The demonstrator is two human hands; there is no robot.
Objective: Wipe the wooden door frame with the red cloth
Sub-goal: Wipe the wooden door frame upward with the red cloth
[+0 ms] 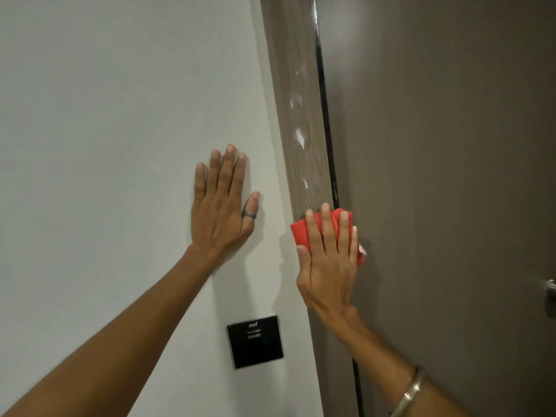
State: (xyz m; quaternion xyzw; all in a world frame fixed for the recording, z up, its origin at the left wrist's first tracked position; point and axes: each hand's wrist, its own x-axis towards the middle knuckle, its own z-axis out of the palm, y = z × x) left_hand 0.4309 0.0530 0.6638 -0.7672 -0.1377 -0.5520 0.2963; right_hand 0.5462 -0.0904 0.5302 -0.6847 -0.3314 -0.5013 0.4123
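Note:
The wooden door frame (296,100) runs as a grey-brown grained strip up the middle of the view, with several white smears on it. My right hand (329,260) presses a folded red cloth (301,231) flat against the frame, just below the lowest smear. The cloth shows above and left of my fingers, with a bit at the right. My left hand (221,206) lies flat on the white wall (105,130) left of the frame, fingers spread upward, a ring on the thumb, holding nothing.
A dark brown door (451,176) fills the right side, with a metal handle (550,291) at the right edge. A black switch panel (255,341) is mounted on the wall below my left hand. A dark gap separates frame and door.

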